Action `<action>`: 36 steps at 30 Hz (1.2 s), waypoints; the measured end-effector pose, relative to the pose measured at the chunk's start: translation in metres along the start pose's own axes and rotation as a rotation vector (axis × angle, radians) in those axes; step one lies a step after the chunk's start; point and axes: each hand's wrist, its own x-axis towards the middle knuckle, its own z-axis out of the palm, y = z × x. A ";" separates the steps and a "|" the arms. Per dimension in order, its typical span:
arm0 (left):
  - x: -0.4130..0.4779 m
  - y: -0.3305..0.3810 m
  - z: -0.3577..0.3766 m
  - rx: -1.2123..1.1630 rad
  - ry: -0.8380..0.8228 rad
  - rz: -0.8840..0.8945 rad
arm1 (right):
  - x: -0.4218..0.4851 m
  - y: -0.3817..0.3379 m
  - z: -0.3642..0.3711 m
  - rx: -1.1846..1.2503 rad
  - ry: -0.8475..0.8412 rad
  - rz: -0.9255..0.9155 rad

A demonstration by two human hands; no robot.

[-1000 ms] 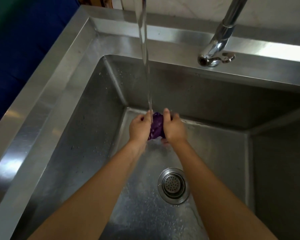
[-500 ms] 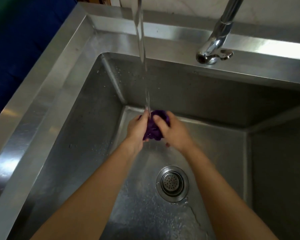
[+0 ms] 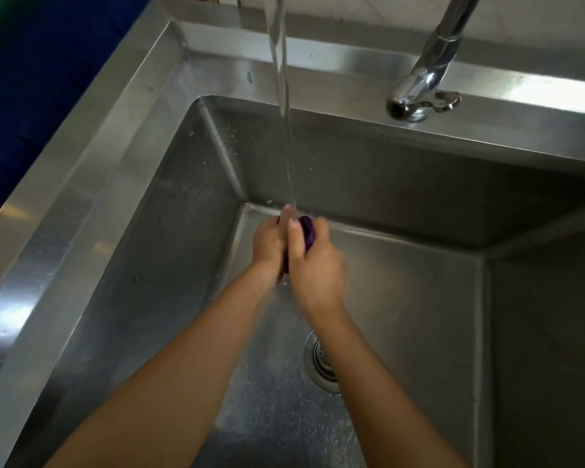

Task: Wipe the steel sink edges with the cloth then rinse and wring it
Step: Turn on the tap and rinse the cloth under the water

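A small purple cloth [image 3: 307,231] is bunched between my two hands, low inside the steel sink [image 3: 92,184]. My left hand [image 3: 270,243] grips it from the left and my right hand [image 3: 313,265] wraps over it from the right. Only a sliver of the cloth shows above my right thumb. A stream of running water [image 3: 282,106] falls straight onto the cloth and my fingers.
The chrome tap base and handle [image 3: 419,99] stand on the back rim at the right. The round drain strainer [image 3: 320,364] lies in the basin floor, partly behind my right forearm. A dark blue surface [image 3: 38,69] borders the sink's left rim.
My right hand has slid over the cloth toward the left hand, so both hands press together. Far less purple shows than half a second ago.
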 end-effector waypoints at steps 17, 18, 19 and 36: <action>-0.008 0.004 0.002 0.168 -0.046 -0.055 | 0.045 -0.014 -0.004 -0.104 -0.059 0.207; -0.005 0.004 0.003 0.172 -0.017 -0.029 | 0.045 -0.013 -0.005 -0.095 -0.066 0.211; -0.001 0.006 0.002 0.165 0.004 0.004 | 0.041 -0.014 -0.004 -0.091 -0.082 0.192; 0.009 0.023 -0.008 0.012 -0.058 -0.039 | 0.026 -0.031 -0.002 -0.074 -0.060 0.090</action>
